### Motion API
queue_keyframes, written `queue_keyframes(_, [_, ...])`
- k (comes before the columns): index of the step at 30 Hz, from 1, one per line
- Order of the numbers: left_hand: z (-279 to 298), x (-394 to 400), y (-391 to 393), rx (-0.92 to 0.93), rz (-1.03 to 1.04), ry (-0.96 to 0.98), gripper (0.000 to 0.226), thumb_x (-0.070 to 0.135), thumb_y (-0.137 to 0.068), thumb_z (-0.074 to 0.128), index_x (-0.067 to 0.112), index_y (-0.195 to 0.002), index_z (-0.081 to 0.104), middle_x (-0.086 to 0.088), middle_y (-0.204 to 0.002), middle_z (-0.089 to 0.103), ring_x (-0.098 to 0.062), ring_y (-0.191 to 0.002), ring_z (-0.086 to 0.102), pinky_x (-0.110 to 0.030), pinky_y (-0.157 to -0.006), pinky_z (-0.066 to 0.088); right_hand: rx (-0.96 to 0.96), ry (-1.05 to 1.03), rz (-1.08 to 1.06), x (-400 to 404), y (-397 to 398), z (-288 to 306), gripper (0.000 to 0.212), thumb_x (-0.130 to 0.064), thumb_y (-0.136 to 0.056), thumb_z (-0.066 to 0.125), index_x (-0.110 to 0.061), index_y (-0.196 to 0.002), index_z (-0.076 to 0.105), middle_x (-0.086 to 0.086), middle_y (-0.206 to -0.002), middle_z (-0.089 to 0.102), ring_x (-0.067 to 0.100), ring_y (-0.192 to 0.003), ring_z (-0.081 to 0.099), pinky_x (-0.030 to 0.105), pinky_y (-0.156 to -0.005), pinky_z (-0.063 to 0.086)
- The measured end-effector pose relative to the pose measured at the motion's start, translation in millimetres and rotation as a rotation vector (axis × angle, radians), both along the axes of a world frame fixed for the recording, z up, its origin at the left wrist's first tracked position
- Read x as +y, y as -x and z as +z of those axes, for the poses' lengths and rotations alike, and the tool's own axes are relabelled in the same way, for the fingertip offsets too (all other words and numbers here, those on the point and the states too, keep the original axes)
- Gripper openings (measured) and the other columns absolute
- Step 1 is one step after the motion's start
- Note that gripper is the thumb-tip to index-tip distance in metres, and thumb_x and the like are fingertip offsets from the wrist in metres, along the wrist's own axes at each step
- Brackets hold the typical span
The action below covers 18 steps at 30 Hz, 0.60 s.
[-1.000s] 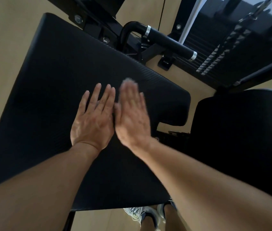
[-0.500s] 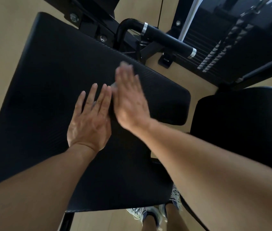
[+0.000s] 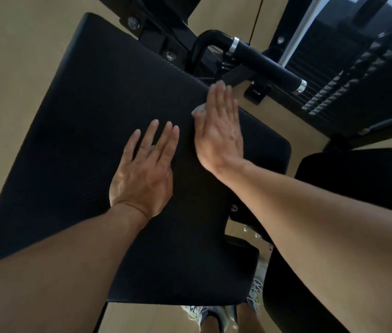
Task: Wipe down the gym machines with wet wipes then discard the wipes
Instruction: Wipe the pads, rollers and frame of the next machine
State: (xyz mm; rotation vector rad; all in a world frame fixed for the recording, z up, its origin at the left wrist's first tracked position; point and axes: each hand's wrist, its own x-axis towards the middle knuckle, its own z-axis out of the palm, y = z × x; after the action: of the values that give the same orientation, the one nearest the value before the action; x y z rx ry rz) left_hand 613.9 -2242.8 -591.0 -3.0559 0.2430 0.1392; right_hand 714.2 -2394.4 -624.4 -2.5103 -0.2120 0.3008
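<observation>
Head view: flat right hand (image 3: 219, 131) hides most of the wet wipe (image 3: 199, 109) on the pad (image 3: 89, 111); left hand (image 3: 145, 169) flat.

the right hand (image 3: 217, 131) now lies farther up the pad (image 3: 89, 111) than a second ago, its fingertips at the pad's far edge near the handle (image 3: 266, 62). the wipe (image 3: 199, 109), earlier peeking past the fingertips, now shows at the thumb side of the flat fingers pressing it. the left hand (image 3: 145, 169), earlier touching the right one, now lies apart from it and behind the wipe, fingers a little more spread.
</observation>
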Motion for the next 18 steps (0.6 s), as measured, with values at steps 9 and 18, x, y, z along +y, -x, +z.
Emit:
queue_keyframes(9, [2,-1,-1,-0.027,0.015,-0.034,0.065,0.024,-0.102,0.026,0.014,-0.155,-0.011,-0.001,-0.166,0.019,-0.019,-0.156,0.005,-0.043,-0.127,0.007,-0.106,-0.036,0.194,-9,144,-13,0.064,-0.040,-0.109,0.025,-0.006,-0.161,0.010,0.009,-0.170,-0.004,0.019,-0.157,-0.008,0.043,-0.128,0.008])
queue_keyframes(18, [15,3,1,0.127,0.032,0.150,0.060,0.026,-0.109,0.026,0.013,-0.160,-0.003,0.001,-0.169,0.001,-0.012,-0.153,-0.013,-0.034,-0.122,-0.015,-0.019,-0.014,0.221,1,256,-8,0.065,-0.046,-0.109,0.014,-0.009,-0.161,0.005,0.002,-0.169,-0.012,0.011,-0.155,-0.017,0.036,-0.128,-0.002])
